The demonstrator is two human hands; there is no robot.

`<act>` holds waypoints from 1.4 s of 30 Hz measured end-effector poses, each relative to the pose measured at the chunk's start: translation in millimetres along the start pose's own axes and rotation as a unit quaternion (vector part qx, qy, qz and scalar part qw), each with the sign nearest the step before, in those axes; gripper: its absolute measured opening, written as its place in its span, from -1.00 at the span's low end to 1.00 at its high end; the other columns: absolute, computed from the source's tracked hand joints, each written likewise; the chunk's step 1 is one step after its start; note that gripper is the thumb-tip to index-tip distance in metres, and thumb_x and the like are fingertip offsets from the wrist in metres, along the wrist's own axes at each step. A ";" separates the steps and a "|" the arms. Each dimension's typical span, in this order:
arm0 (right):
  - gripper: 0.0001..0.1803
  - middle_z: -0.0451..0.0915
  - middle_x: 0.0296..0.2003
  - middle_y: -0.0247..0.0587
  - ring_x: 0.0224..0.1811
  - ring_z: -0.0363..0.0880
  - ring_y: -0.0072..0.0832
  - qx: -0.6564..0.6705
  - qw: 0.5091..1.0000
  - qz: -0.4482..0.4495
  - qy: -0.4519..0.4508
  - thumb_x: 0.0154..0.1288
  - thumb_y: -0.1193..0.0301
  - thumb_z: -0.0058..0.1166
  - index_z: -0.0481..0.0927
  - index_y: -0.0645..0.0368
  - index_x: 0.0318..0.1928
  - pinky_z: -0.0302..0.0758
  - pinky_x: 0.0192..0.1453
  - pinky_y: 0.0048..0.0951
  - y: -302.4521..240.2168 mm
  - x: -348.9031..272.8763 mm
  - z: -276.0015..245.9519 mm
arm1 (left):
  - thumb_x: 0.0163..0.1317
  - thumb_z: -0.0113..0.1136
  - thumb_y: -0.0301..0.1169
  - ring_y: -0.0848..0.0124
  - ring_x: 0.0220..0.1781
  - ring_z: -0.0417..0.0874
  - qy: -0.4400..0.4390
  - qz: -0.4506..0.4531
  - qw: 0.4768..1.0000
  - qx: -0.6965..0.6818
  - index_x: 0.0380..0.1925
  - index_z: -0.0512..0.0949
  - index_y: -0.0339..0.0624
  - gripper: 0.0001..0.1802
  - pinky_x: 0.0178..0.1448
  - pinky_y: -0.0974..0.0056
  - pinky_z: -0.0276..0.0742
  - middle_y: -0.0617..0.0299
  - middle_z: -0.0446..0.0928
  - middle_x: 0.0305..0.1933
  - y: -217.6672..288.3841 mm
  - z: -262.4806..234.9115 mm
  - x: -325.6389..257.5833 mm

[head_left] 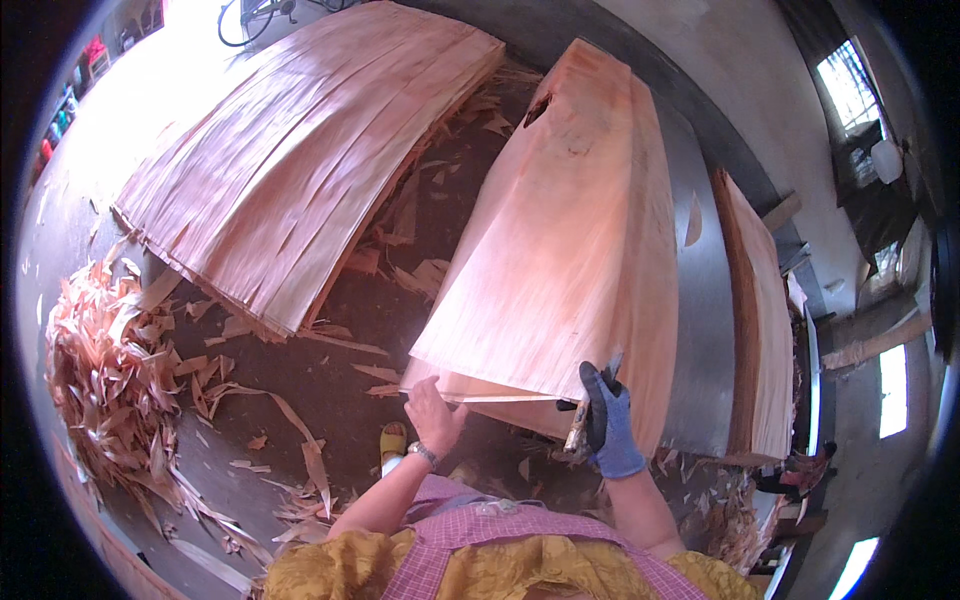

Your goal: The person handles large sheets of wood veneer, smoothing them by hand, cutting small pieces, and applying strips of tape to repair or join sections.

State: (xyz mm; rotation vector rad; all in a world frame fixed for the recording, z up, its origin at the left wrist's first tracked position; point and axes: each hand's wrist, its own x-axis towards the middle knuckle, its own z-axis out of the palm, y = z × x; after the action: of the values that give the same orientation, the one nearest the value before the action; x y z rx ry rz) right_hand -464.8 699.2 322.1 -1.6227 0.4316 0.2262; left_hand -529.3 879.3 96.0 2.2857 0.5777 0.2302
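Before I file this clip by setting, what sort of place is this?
Probably a veneer workshop: a stack of thin wood sheets, a pale sheet in front and a heap of torn strips.

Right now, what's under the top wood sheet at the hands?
Under the top sheet, at its near edge, another pale sheet shows; whatever lies farther in is covered.

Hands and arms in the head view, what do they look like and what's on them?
The left hand is bare, with a watch or bracelet at the wrist. The right hand wears a blue knit-looking glove with dark fingers. Both forearms are bare below patterned mustard-yellow sleeves.
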 end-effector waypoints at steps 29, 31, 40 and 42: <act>-0.71 0.53 -0.51 -0.47 -0.57 0.45 -0.63 0.067 0.989 -0.040 0.122 0.12 0.27 0.37 0.63 0.03 -0.17 0.36 -0.48 -0.56 0.8 -33.6 -585.1 | -0.01 0.15 -0.39 0.34 -0.23 0.56 0.148 0.602 0.783 0.049 -0.13 0.55 -0.25 -0.63 -0.08 0.27 0.53 0.27 0.46 -0.32 463.6 21.1 -210.8; -0.61 0.60 -0.36 -0.37 -0.43 0.55 -0.53 0.084 0.987 -0.030 0.131 0.12 0.28 0.38 0.62 0.10 -0.06 0.47 -0.35 -0.48 36.6 -53.0 -638.1 | -0.02 0.16 -0.38 0.36 -0.26 0.53 0.090 0.620 0.778 0.047 -0.14 0.55 -0.23 -0.63 -0.13 0.30 0.51 0.28 0.45 -0.33 470.6 39.2 -263.2; -0.46 0.66 -0.08 -0.20 -0.14 0.62 -0.44 0.059 0.989 -0.077 0.115 0.14 0.29 0.40 0.61 0.30 0.09 0.53 -0.09 -0.41 203.8 -31.8 -752.4 | 0.05 0.17 -0.34 0.31 0.00 0.53 -0.196 0.648 0.720 0.157 0.01 0.55 -0.12 -0.55 -0.02 0.22 0.53 0.25 0.47 -0.09 434.1 134.0 -316.2; -0.40 0.66 -0.05 -0.22 -0.10 0.62 -0.42 0.017 0.996 -0.022 0.089 0.14 0.21 0.39 0.59 0.32 0.11 0.53 -0.05 -0.38 178.0 -6.4 -714.5 | 0.03 0.19 -0.34 0.29 -0.01 0.55 -0.170 0.605 0.751 0.203 -0.02 0.56 -0.09 -0.57 -0.02 0.21 0.54 0.22 0.51 -0.08 407.2 176.8 -298.4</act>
State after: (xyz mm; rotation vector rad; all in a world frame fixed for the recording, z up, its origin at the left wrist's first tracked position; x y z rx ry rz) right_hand -621.0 -15.2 235.9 -1.6235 0.5325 0.0417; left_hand -597.0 376.7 265.9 2.6818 -1.2429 0.2916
